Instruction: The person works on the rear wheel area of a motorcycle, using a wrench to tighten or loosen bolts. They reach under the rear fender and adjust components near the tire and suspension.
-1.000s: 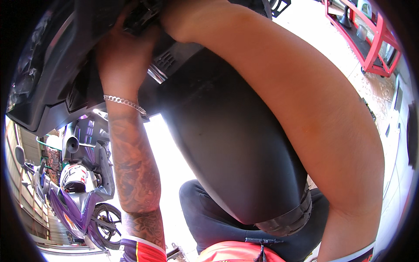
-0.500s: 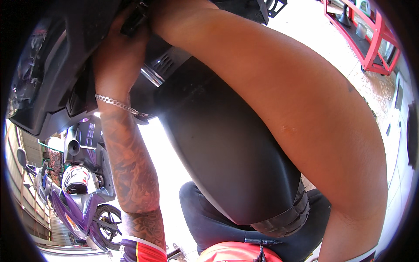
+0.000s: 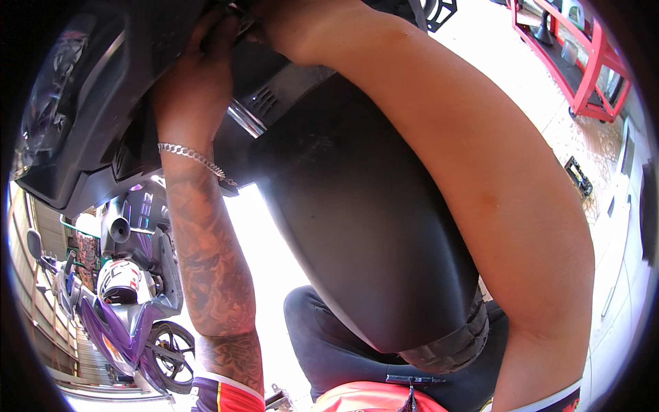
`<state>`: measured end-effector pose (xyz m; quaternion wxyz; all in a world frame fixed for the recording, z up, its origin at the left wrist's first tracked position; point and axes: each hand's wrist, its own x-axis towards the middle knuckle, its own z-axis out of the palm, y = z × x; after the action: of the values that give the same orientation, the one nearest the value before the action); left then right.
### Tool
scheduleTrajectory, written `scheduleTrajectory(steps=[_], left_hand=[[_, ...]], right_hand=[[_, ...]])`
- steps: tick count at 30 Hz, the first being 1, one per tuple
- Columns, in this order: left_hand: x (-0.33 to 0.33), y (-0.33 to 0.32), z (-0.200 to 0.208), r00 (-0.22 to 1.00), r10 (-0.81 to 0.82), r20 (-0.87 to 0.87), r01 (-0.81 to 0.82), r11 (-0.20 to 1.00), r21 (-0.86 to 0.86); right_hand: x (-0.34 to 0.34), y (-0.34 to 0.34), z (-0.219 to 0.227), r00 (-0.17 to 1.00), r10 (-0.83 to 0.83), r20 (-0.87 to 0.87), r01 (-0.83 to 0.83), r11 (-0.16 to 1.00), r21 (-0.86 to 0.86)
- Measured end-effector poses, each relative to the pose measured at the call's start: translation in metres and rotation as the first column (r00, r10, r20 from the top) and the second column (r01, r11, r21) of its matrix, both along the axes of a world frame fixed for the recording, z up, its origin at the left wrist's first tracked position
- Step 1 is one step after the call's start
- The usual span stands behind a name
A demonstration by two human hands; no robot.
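Note:
Both my hands reach up under the dark front bodywork (image 3: 103,89) of a motorbike. My left hand (image 3: 195,96), with a chain bracelet at the wrist, has its fingers curled up in the shade around a small dark part I cannot make out. Close beside it, to the right, is my right hand (image 3: 292,31); its fingers are mostly hidden at the upper edge. My right forearm arches over the black front mudguard (image 3: 357,213), which covers the tyre (image 3: 449,350) between my knees. A shiny metal tube (image 3: 246,118) shows below my hands.
A purple scooter (image 3: 127,329) stands at the lower left, with a white helmet (image 3: 118,278) on it. At the upper right is a red tool trolley (image 3: 590,82). A small black part (image 3: 579,177) lies on the floor to the right of my arm.
Both hands have shifted slightly right within the bodywork. My right forearm has drawn inward at the elbow, uncovering the black part on the floor. The mudguard sits slightly farther right in view.

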<state>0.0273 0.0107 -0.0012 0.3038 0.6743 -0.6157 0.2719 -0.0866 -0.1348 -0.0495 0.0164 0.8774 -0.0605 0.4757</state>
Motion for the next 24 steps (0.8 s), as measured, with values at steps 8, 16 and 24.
scheduleTrajectory(steps=[8, 16, 24], left_hand=[[-0.031, -0.001, 0.008, 0.99, 0.138, 0.027, -0.139, 0.99, 0.027], [-0.082, -0.009, 0.009, 0.911, 0.392, -0.132, -0.384, 0.92, 0.077], [-0.033, 0.009, 0.008, 0.993, -0.113, 0.034, 0.111, 0.992, 0.06]], right_hand=[[-0.005, -0.016, -0.005, 0.968, 0.248, 0.034, -0.249, 0.968, 0.04], [-0.01, -0.017, -0.004, 0.944, 0.326, 0.041, -0.329, 0.937, 0.116], [-0.013, -0.02, 0.002, 0.933, 0.357, 0.047, -0.36, 0.917, 0.171]])
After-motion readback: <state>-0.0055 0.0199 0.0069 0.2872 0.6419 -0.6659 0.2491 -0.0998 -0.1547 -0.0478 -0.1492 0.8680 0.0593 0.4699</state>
